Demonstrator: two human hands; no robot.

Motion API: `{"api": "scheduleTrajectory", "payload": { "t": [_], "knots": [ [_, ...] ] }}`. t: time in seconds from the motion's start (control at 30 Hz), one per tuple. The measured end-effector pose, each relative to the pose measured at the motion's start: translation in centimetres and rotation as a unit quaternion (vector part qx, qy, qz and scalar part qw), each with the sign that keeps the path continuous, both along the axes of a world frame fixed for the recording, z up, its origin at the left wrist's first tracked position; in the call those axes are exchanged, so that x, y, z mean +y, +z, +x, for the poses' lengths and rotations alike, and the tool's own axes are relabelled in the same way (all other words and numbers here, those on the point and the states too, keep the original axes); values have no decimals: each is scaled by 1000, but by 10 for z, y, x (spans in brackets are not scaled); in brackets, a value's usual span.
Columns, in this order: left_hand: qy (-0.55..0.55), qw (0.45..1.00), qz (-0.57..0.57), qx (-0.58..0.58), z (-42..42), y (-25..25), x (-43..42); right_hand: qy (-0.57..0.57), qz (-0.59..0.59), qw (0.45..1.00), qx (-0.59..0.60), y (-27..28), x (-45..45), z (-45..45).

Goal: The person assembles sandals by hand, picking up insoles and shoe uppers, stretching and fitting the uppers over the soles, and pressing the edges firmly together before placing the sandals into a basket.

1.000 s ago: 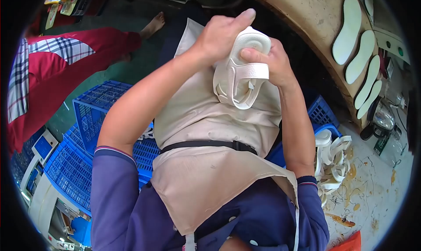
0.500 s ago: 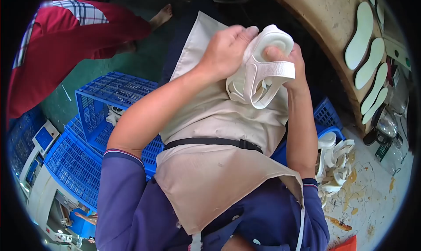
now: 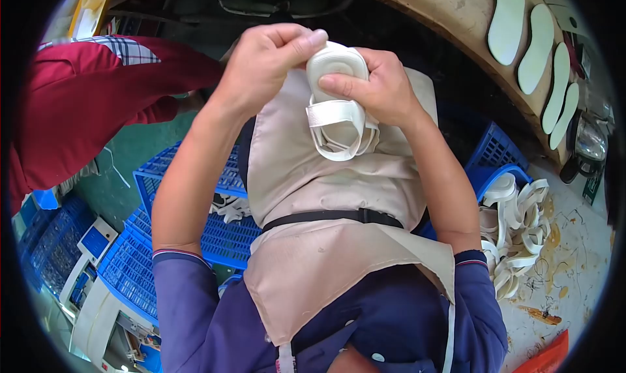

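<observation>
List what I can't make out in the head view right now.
All in the head view:
Sandal: underside, facing away from the camera.
Right hand: most fingertips, hidden behind the sandal.
Left hand: whether it pinches anything, blocked by the hand itself.
Person in red: upper body, cut off by the dark left rim.
Red item: lower part, cut off by the bottom edge.

Shoe workshop: held sandal [image 3: 334,113], loose soles [image 3: 536,50] lined along bench [image 3: 450,14], heaped sandals [image 3: 515,262] by stained surface [image 3: 577,268], blue crates [image 3: 228,242], wearer's apron [image 3: 345,262], white machine [image 3: 94,321] at left.
</observation>
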State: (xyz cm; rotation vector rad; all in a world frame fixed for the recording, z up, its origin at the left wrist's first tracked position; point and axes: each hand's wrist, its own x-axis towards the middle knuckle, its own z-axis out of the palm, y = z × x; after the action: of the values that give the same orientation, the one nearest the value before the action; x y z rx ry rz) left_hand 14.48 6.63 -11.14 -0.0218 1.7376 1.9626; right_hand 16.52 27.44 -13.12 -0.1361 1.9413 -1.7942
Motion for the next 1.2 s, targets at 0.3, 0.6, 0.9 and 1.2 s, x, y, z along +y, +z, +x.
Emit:
{"api": "scheduleTrajectory", "payload": {
  "t": [0.3, 0.6, 0.9, 1.2],
  "knots": [
    [14, 992, -5, -129, -10, -13, 0, 18, 5, 1000, -19, -8, -2, 0],
    [-88, 982, -117, -117, -27, 5, -23, 56, 69, 996, 15, 0, -18, 1],
    [-95, 934, -322, 124, 10, 38, -32, 142, 153, 975, 72, 18, -29, -7],
    [73, 988, -51, -126, 46, -2, -83, 66, 19, 998, -17, -20, 34, 36]
  ]
}}
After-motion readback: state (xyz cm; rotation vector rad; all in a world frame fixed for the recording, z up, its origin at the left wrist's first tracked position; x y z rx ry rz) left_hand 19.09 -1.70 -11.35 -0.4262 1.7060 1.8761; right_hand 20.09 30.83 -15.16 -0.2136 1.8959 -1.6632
